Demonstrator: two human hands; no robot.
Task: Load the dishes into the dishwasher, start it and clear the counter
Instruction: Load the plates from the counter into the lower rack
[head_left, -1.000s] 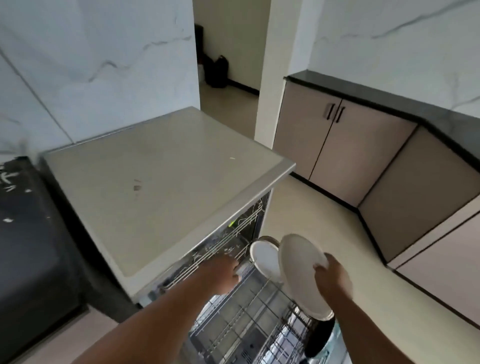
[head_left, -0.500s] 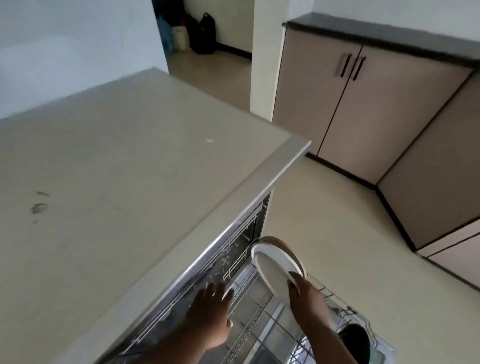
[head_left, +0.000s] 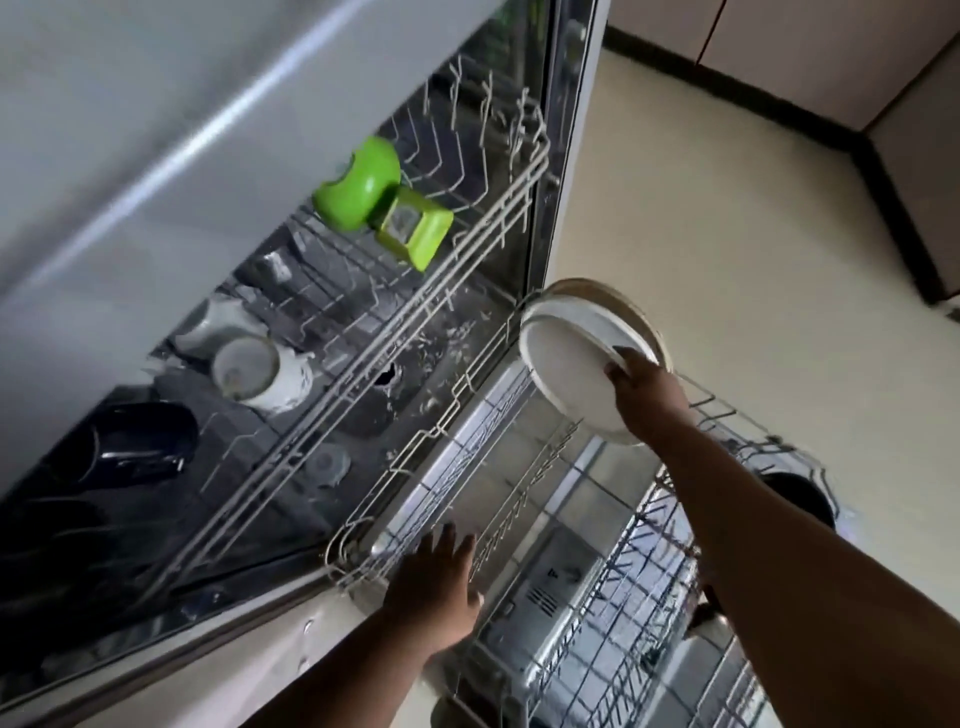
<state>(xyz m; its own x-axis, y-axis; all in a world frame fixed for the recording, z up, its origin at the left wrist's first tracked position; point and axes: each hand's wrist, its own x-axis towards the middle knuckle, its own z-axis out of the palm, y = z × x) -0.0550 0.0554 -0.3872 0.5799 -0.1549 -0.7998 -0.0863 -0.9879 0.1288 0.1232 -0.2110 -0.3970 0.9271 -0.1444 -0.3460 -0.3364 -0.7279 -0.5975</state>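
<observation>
Mugs (head_left: 260, 374) in upper rack (head_left: 467, 249), plates (head_left: 566, 364) in lower rack (head_left: 524, 499).

**Pale floor, beige cabinets**

A cream floor (head_left: 727, 249) fills the right side, smooth and evenly lit by soft daylight. Along its far edge runs a dark skirting (head_left: 810, 124), which turns a corner and continues down the right. Above the skirting stand beige cabinets (head_left: 810, 47) with flat fronts; a thin dark line splits two doors at the top. The pale worktop (head_left: 130, 104) slants across the upper left, blurred, with a bright streak of reflected light along its edge.
</observation>
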